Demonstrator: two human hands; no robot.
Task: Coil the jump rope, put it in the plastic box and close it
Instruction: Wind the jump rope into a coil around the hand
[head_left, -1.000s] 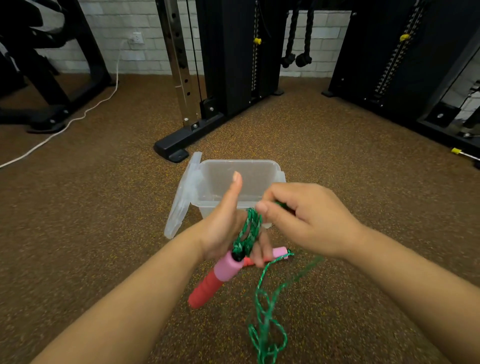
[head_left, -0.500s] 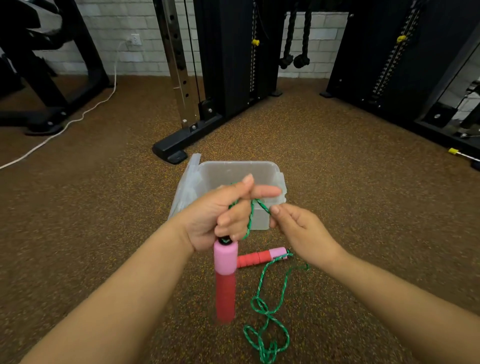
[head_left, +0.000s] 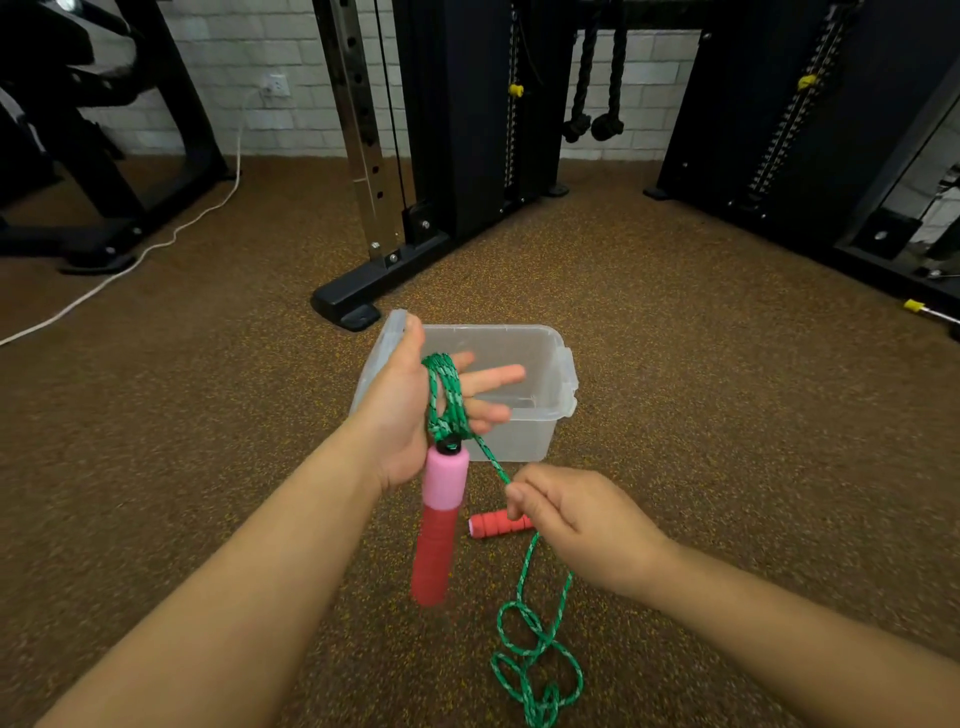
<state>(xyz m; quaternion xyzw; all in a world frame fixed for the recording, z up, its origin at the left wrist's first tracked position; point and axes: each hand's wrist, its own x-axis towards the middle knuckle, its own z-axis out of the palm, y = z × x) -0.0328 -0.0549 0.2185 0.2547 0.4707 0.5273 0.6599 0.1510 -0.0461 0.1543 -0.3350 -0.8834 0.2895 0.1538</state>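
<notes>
A speckled brown gym floor (head_left: 727, 415) fills the frame. At centre, the left hand (head_left: 410, 410), fingers spread, carries turns of the limp green braided jump rope (head_left: 445, 395); its pink-and-red foam handle (head_left: 439, 525) dangles. The right hand (head_left: 576, 519) pinches the strand. The clear plastic box (head_left: 524, 431) sits open behind. Slack will likely snag.

We are in a gym: speckled rubber floor (head_left: 675, 364), a black cable machine (head_left: 457, 130) with weight stacks, hanging battle ropes (head_left: 592, 104), and a white brick wall (head_left: 270, 57).
</notes>
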